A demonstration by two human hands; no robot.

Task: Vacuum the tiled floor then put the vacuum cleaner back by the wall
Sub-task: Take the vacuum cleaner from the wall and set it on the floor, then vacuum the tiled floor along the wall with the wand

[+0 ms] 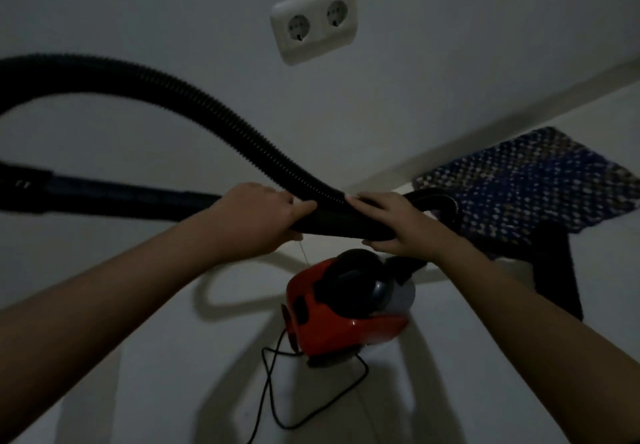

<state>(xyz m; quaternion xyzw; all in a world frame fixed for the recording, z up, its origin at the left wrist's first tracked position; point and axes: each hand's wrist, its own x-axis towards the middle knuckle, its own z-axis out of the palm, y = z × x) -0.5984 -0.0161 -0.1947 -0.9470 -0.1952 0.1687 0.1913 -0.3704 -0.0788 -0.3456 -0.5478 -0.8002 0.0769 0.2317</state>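
A small red and black vacuum cleaner (346,308) sits on the pale tiled floor (156,391) close to the white wall (138,11). Its black ribbed hose (194,97) arches up to the left and comes back down to my hands. My left hand (263,218) grips the black wand (121,198) where it meets the hose. My right hand (394,225) holds the hose's lower end just above the vacuum body. The black power cord (277,384) lies looped on the floor below the vacuum; its plug is out of sight.
A white double wall socket (313,21) with nothing plugged in is on the wall above. A blue patterned woven mat (540,184) lies on the floor at the right, with a dark object (554,281) at its near edge. The room is dim.
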